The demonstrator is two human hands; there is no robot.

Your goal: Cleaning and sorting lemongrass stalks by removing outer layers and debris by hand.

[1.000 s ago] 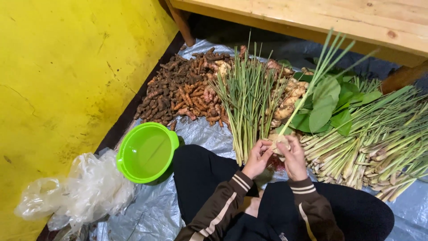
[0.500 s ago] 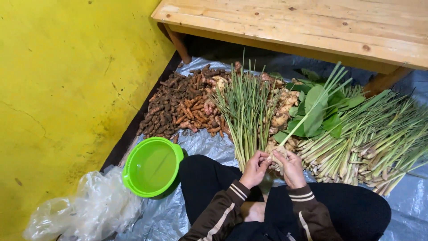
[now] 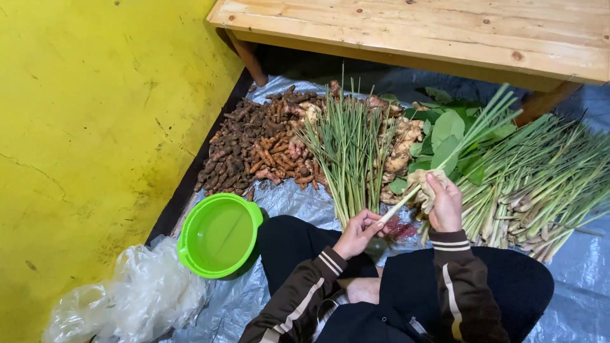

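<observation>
Peeling step: our left hand [image 3: 358, 232] pinches the lemongrass stalk [image 3: 457, 149]; our right hand [image 3: 443, 204] grips loosened husk [image 3: 420, 184], to strip next.

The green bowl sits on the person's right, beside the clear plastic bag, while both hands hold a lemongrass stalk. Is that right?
Not quite. The head view shows the green bowl on the person's left, beside the clear plastic bag; both hands do hold the lemongrass stalk.

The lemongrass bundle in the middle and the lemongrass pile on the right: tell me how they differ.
The lemongrass bundle lies with thin green tips fanned toward the wooden table; the lemongrass pile lies slanted, pale thick ends toward the person. The bundle is smaller and narrower; the pile spreads wider. Both rest on the grey plastic sheet.
</observation>
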